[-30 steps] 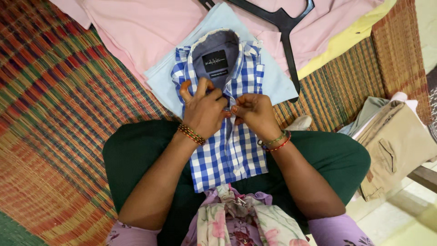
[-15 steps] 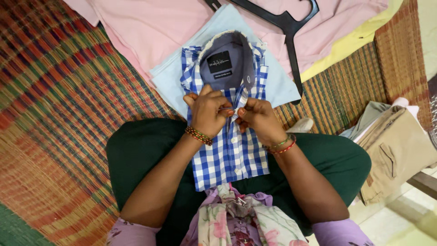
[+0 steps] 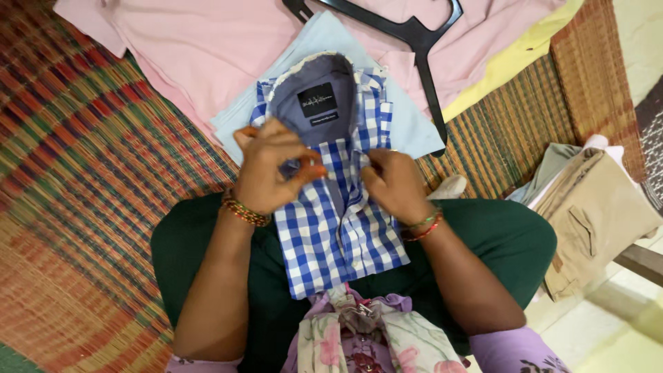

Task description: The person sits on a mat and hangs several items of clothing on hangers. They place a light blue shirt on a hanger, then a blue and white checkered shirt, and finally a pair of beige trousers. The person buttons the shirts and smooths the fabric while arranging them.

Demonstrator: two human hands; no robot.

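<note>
Head view: the checked shirt lies folded on the person's lap at picture centre, collar toward 12 o'clock. The left hand — blurred — pinches the shirt's left front edge between thumb and fingers. The right hand presses on the right front, fingers curled onto the cloth. A pale blue cloth lies under the collar; a black hanger at 1 o'clock; beige trousers at 3 o'clock — on a woven mat.

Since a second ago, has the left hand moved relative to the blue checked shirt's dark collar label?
Yes. The left hand has shifted left, off the button placket, farther from the collar label.
</note>
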